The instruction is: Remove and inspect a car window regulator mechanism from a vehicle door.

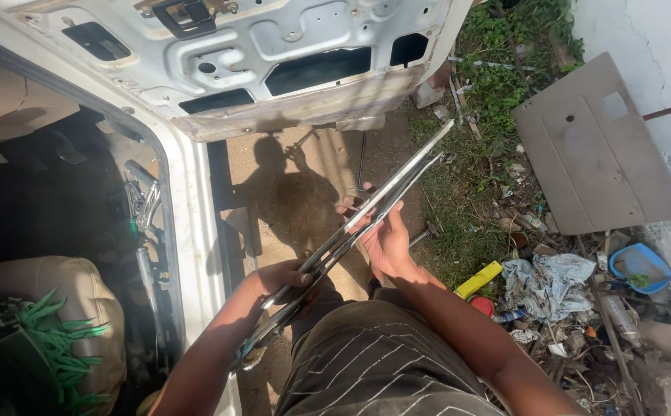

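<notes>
My left hand (283,279) is clenched around the near part of a long metal window-regulator frame (366,212); my right hand (382,235) grips it further up, fingers wrapped from beneath. The frame is a bundle of thin silver bars, held in the air over my lap, slanting from near left up to far right, its tip ending over the grass. Far from it, the stripped white car door (274,62) hangs open, inner sheet metal bare. Left: car interior with a tan seat (50,285). Right: a brown door panel (590,146) lying flat by the wall, a blue bowl (640,266), a yellow object (479,279), scattered rubbish.
</notes>
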